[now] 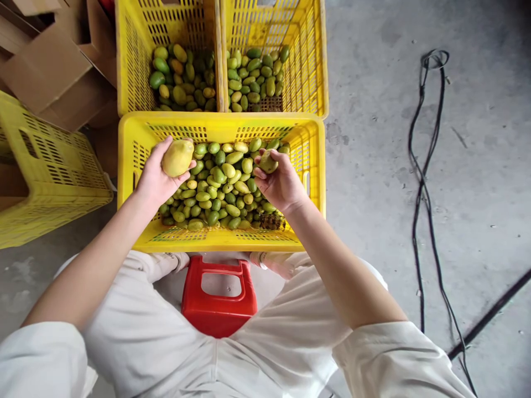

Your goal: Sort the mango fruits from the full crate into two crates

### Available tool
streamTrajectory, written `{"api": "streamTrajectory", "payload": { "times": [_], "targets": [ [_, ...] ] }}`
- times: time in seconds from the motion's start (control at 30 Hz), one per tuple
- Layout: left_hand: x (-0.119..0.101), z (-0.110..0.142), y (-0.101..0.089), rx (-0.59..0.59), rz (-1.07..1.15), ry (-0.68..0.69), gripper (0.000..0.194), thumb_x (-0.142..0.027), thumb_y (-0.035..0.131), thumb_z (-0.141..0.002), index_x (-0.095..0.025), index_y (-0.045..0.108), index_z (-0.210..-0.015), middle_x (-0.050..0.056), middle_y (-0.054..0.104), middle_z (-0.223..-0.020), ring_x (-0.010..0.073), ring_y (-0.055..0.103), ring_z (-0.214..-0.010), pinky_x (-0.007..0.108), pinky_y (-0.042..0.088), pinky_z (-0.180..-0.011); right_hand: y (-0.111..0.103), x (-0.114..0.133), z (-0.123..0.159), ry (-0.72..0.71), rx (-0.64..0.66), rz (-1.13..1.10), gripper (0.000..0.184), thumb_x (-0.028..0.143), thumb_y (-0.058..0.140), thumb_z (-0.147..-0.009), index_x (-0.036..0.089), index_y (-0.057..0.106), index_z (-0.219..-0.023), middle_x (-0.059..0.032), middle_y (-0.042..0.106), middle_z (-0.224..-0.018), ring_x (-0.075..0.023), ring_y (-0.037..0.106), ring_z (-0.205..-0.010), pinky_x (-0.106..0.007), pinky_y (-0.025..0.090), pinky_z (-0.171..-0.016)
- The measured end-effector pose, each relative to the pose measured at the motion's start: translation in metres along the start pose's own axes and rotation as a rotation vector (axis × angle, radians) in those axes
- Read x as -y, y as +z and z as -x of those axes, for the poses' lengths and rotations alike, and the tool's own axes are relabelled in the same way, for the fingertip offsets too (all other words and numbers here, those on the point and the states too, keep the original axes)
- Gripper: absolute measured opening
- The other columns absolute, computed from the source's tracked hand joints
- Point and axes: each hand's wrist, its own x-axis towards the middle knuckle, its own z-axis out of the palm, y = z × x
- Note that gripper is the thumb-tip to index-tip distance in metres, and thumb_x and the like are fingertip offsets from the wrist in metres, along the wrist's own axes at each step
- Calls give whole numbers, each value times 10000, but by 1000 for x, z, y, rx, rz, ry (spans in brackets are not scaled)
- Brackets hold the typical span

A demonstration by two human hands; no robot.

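In my left hand (166,168) is a large, plump yellow mango (177,158), with my fingers curled under and around it. My right hand (280,179) grips a smaller, greenish mango (267,161) between thumb and fingers. Both hands are above a yellow plastic crate (222,240), left and right of its middle. Below them lies a layer of small green and yellow mangoes (219,188). A dark, blotchy patch shows near the crate's front right corner; I cannot make out what it is.
Behind stand two more yellow crates, the left (139,72) and right (305,66) ones both holding mangoes. Cardboard boxes (50,72) and another yellow crate (53,171) are at left. A red stool (219,315) sits between my legs. Black cables (423,182) cross the concrete floor at right.
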Motion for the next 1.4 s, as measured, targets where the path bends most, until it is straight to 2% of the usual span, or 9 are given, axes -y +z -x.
{"api": "streamTrajectory", "payload": {
  "times": [0.17,0.33,0.43,0.6,0.8,0.93,1.03,1.27,1.4],
  "targets": [
    [-2,-12,-8,-44,22,58,284,-527,839,-1011,-262,752,-1065,52,731,-893,224,704,-934,274,506,-640,-1,2,2,23,22,33,558,805,826,-964,297,602,-1019,14,679,-863,-129,612,-677,-226,467,-467],
    [-5,-26,-16,-123,-7,57,481,-706,860,-962,-255,703,-1012,70,690,-895,226,689,-908,268,438,-553,1,4,2,19,28,3,526,784,839,-955,293,661,-1016,7,706,-874,-118,571,-643,-213,425,-427],
    [-8,-25,-17,-119,40,49,407,-658,830,-995,-275,714,-1067,43,672,-884,184,671,-806,249,445,-532,0,4,2,-2,20,15,488,722,885,-942,287,673,-1004,4,706,-869,-132,619,-677,-205,406,-416],
    [-11,-17,-12,-104,101,-5,263,-554,829,-1011,-365,747,-1175,27,725,-930,180,678,-733,255,561,-549,-3,-2,1,-32,-16,46,422,564,974,-894,291,693,-1050,-13,761,-957,-206,740,-853,-249,530,-509],
    [-7,-14,-7,-36,50,4,336,-479,869,-987,-307,758,-1254,100,790,-1176,227,735,-921,243,546,-569,-2,-3,-2,-39,-31,43,442,587,964,-884,282,699,-1063,-63,811,-1125,-211,763,-911,-273,625,-586],
    [-3,-12,-4,-62,30,-46,200,-414,731,-1088,-253,747,-1206,96,761,-1122,186,688,-866,216,530,-605,-3,-3,0,-35,-17,-61,315,458,894,-903,290,731,-1113,-35,811,-1104,-201,769,-949,-292,694,-721],
    [0,-11,-3,-89,-1,-16,182,-371,748,-1072,-242,752,-1200,95,749,-1111,207,699,-920,234,546,-672,-2,-4,1,-14,-2,-105,311,386,849,-881,300,749,-1164,-10,805,-1077,-200,767,-963,-317,715,-793],
    [4,-10,-4,-108,-3,73,193,-231,877,-907,-255,759,-1056,65,740,-1042,190,679,-893,235,491,-632,5,1,3,-44,30,47,432,647,903,-929,293,735,-1112,-41,824,-1214,-183,749,-918,-251,601,-593],
    [3,-10,-6,-97,-20,69,330,-348,947,-878,-297,768,-1150,56,762,-1046,231,728,-985,262,566,-699,1,0,0,-25,-4,46,499,700,905,-913,300,730,-1153,-58,828,-1199,-200,749,-929,-281,610,-617]
  ]
}}
